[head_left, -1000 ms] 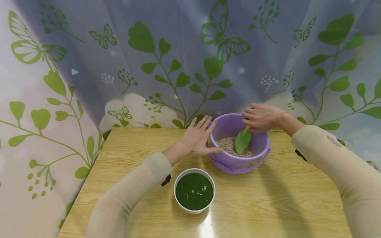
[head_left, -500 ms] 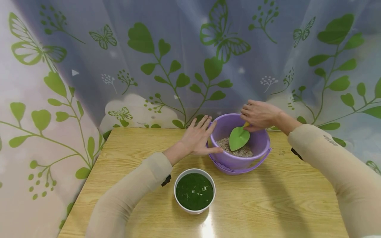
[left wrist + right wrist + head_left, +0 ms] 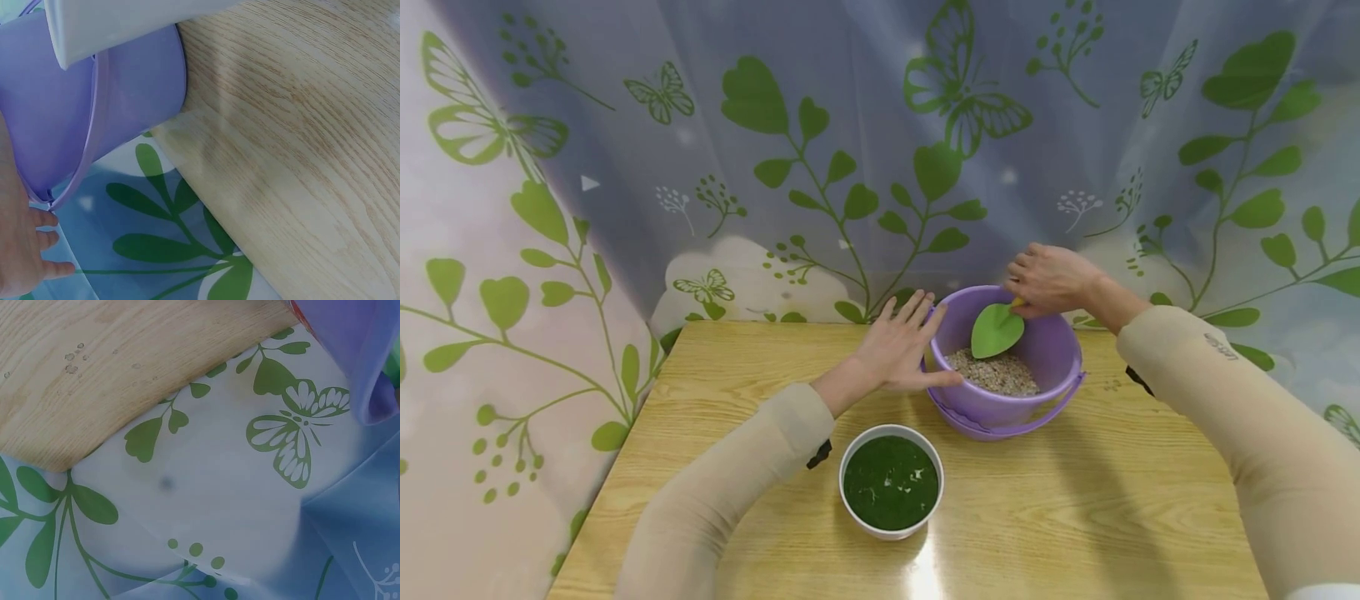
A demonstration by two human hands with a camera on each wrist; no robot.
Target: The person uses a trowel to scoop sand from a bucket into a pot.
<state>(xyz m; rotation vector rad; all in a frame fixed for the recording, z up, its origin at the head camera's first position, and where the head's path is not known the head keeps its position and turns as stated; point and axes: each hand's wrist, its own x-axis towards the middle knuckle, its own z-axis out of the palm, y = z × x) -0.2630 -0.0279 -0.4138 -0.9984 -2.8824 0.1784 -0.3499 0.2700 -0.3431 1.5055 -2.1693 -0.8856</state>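
Note:
My right hand point(image 3: 1051, 279) grips the yellow handle of a green toy shovel point(image 3: 997, 331), holding it at the far side of a purple bucket point(image 3: 1060, 354). The shovel's broad, leaf-shaped blade points down and left inside the bucket, over pale, speckled loose grains point(image 3: 1000, 374). My left hand point(image 3: 904, 343) lies with spread, straight fingers against the bucket's left rim. Its fingertips also show beside the bucket point(image 3: 144, 81) in the left wrist view. In the right wrist view, only the bucket's edge point(image 3: 362, 356) appears at upper right.
A white bowl point(image 3: 848, 510) with a dark green surface and small white flecks inside stands in front of the bucket. The bucket's purple handle point(image 3: 1051, 417) hangs down its front. A patterned curtain point(image 3: 850, 167) rises behind the wooden table point(image 3: 737, 375).
My right hand has drawn the shovel up and back from the grains, and the blade has turned to show more of its face. The left hand, bucket and bowl stay put.

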